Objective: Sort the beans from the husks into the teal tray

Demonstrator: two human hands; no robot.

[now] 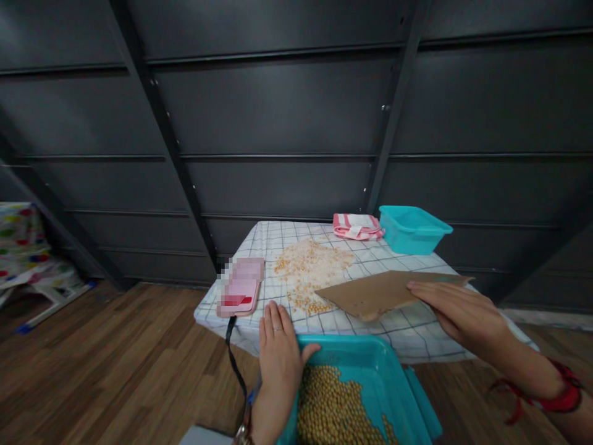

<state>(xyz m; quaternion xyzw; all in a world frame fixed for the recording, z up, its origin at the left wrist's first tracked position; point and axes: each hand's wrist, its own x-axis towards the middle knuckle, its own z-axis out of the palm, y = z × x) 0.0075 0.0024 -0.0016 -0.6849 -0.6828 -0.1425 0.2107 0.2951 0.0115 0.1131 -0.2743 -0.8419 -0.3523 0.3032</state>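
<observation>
My left hand [279, 346] lies with its fingers stretched out against the table's front edge. Its thumb reaches over the corner rim of a teal plastic tub [370, 364], which sits low in front of the table. Many round, yellowish-brown beans [331, 405] fill the near and left part of this tub. My right hand [456, 309] is closed on a flat piece of brown cardboard [375, 293], held at a slant over the tabletop. Left of the cardboard, white rice-like grains [315, 256] mixed with yellow kernels [308, 301] are spread on the checked tablecloth.
A pink phone [243, 281] lies at the table's left side. At the back are a folded red-and-white cloth [356, 226] and a smaller teal container [412, 232]. A dark panelled wall [278, 111] stands behind. A black strap [236, 358] hangs beside my left wrist.
</observation>
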